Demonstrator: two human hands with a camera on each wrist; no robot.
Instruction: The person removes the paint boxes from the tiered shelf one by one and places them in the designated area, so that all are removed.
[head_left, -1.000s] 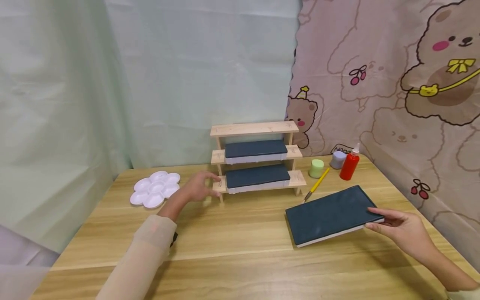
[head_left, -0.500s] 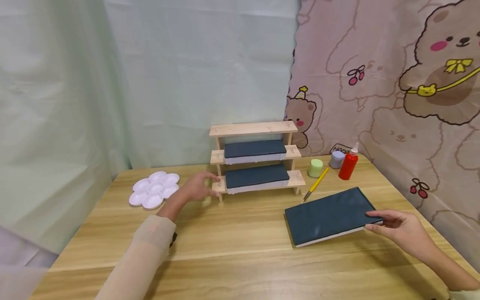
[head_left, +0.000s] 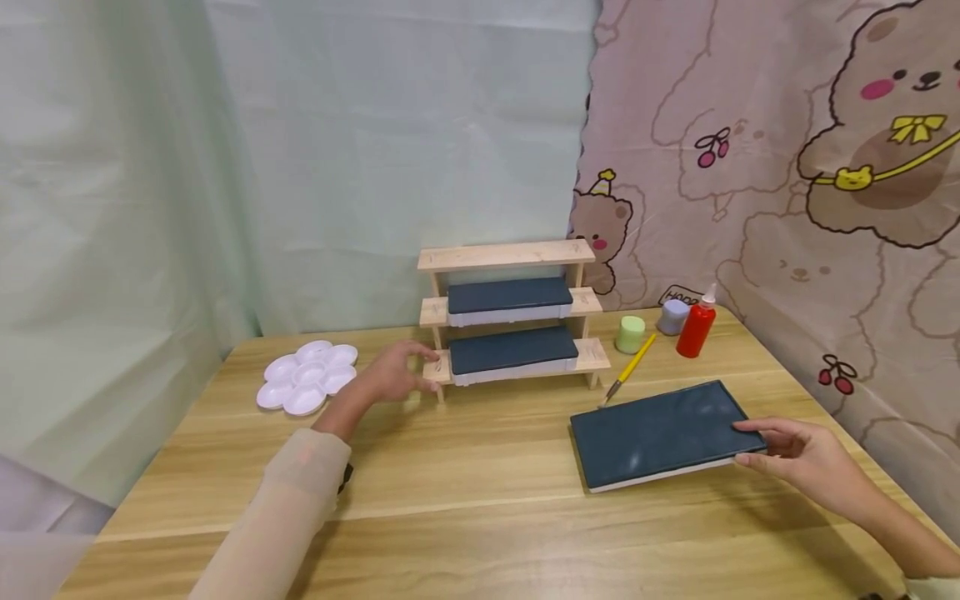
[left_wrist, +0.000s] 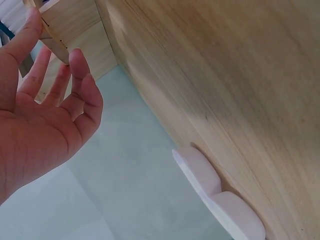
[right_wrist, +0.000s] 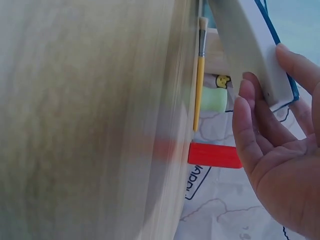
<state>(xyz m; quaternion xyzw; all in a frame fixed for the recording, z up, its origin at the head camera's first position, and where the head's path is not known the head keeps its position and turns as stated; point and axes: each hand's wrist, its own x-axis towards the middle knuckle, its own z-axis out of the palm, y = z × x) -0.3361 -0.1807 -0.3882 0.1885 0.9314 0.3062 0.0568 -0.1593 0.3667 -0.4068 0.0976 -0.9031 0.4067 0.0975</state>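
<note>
At the left end of a stepped wooden stand (head_left: 507,256), my left hand (head_left: 395,372) grips the lowest shelf, thumb on one side and fingers on the other in the left wrist view. Two flat boxes with dark blue lids, an upper box (head_left: 510,294) and a lower box (head_left: 513,350), rest on the middle and lowest shelves. My right hand (head_left: 806,462) pinches the right end of a similar flat box (head_left: 663,435) with a dark blue lid and white base. In the right wrist view this box stands off the table; whether its left end touches cannot be told.
A white flower-shaped palette (head_left: 307,377) lies left on the wooden table (head_left: 450,517). Right of the stand are a paintbrush (head_left: 633,365) with a yellow handle, a green jar (head_left: 630,334), a lilac jar (head_left: 672,317) and a red bottle (head_left: 697,329). Curtains hang behind.
The right end of the box in my right hand has sunk slightly, so the box tilts less. My left hand keeps its grip on the stand.
</note>
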